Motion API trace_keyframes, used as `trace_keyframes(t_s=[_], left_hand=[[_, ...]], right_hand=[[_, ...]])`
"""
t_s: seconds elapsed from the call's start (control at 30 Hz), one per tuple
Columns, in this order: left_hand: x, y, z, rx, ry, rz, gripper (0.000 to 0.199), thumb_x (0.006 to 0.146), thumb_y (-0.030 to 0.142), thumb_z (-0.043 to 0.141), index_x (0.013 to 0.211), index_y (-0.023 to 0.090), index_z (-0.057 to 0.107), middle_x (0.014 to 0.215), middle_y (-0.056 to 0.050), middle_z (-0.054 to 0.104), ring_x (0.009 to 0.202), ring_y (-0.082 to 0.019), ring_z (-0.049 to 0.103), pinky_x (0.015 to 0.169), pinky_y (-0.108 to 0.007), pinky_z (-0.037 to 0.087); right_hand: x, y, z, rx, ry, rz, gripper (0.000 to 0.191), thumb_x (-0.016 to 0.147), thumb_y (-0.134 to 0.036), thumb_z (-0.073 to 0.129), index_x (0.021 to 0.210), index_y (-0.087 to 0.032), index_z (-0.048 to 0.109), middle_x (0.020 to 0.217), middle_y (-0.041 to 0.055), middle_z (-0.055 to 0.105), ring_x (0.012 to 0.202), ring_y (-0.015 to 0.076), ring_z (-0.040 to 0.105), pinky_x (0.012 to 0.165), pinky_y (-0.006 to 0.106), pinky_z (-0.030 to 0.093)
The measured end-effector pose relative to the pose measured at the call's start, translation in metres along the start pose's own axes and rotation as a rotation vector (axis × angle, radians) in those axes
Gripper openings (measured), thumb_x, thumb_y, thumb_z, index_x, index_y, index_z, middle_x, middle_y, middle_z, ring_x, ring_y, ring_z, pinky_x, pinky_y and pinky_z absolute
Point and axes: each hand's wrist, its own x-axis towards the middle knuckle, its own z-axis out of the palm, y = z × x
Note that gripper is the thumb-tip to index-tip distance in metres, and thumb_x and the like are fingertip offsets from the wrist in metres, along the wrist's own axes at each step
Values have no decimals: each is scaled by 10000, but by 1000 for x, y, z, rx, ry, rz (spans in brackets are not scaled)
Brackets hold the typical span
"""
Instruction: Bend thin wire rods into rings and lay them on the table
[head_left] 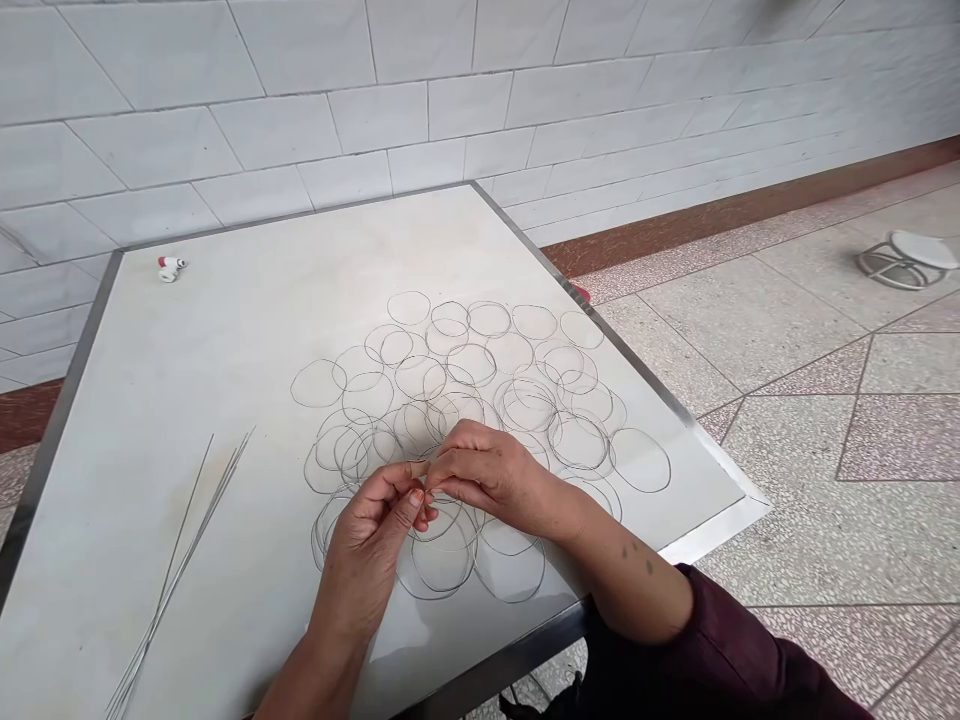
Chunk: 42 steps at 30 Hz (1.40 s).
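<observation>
My left hand (381, 520) and my right hand (491, 470) meet fingertip to fingertip over the near part of the table. Both are closed in a pinch on a thin wire ring, whose gripped part is mostly hidden by the fingers. Which of the loops under my hands belongs to it, I cannot tell. Around and beneath them many thin wire rings (670, 465) lie spread flat, several overlapping. To the left of my left hand rests a loose bunch of straight wires (182, 560), lying at a slant.
The white table (247, 330) has a metal edge and stands against a tiled wall (382, 120). A small white and red fitting (169, 268) lies at its far left corner. On the floor to the right is a low white stool (919, 250).
</observation>
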Motion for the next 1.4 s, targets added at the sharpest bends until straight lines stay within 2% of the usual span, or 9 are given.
trace_keyframes(t_s=[0.37, 0.53, 0.7, 0.83, 0.97, 1.03, 1.2, 1.4], left_hand=[[1, 0, 0, 1, -14, -9, 173, 879, 353, 693, 1010, 252, 743, 832, -5, 627, 769, -150, 559, 762, -292, 471], [-1, 4, 2, -23, -25, -16, 168, 863, 358, 703, 973, 240, 750, 827, -8, 618, 729, -151, 555, 787, -330, 486], [-2, 7, 4, 7, -70, 7, 197, 873, 362, 685, 1011, 239, 755, 806, -17, 606, 777, -179, 561, 801, -336, 471], [1, 5, 0, -33, -164, -17, 261, 862, 324, 700, 1110, 255, 746, 807, -15, 591, 795, -180, 562, 772, -319, 471], [3, 3, -3, -154, -284, -118, 412, 815, 275, 746, 1224, 254, 703, 771, -3, 596, 702, -155, 554, 713, -311, 467], [3, 4, -3, -214, -306, -147, 493, 796, 243, 759, 1280, 259, 666, 750, 7, 603, 672, -142, 549, 695, -302, 459], [0, 6, -2, -320, -266, -144, 548, 783, 204, 763, 1310, 288, 637, 739, 28, 602, 666, -122, 551, 690, -279, 451], [0, 6, -2, -320, -222, -195, 527, 802, 219, 759, 1312, 292, 650, 781, 15, 605, 689, -119, 543, 725, -288, 469]], right_hand=[[-1, 2, -1, 92, -16, -6, 148, 984, -291, 606, 991, -182, 705, 888, 47, 638, 833, 137, 611, 720, 247, 542], [2, -1, -4, 59, -65, -8, 179, 1001, -294, 576, 952, -171, 697, 883, 44, 627, 826, 128, 606, 713, 237, 536], [3, -1, -6, 28, -66, -14, 186, 990, -305, 591, 911, -172, 695, 861, 43, 629, 826, 133, 599, 724, 253, 539], [1, 1, -6, 77, -33, -37, 193, 970, -341, 620, 894, -191, 715, 859, 30, 612, 846, 132, 605, 758, 261, 539], [-1, 4, -8, 112, -82, -72, 242, 975, -392, 601, 897, -206, 736, 834, 18, 601, 832, 127, 594, 782, 273, 538], [-2, 5, -8, 129, -89, -74, 268, 971, -421, 597, 898, -208, 741, 840, 19, 599, 845, 130, 597, 787, 276, 543], [0, 5, -10, 166, -13, -97, 171, 946, -340, 661, 988, -187, 723, 900, 33, 616, 866, 130, 605, 780, 267, 561], [1, 2, -9, 128, 65, -89, 185, 988, -299, 597, 905, -186, 719, 876, 21, 587, 826, 116, 608, 726, 251, 570]])
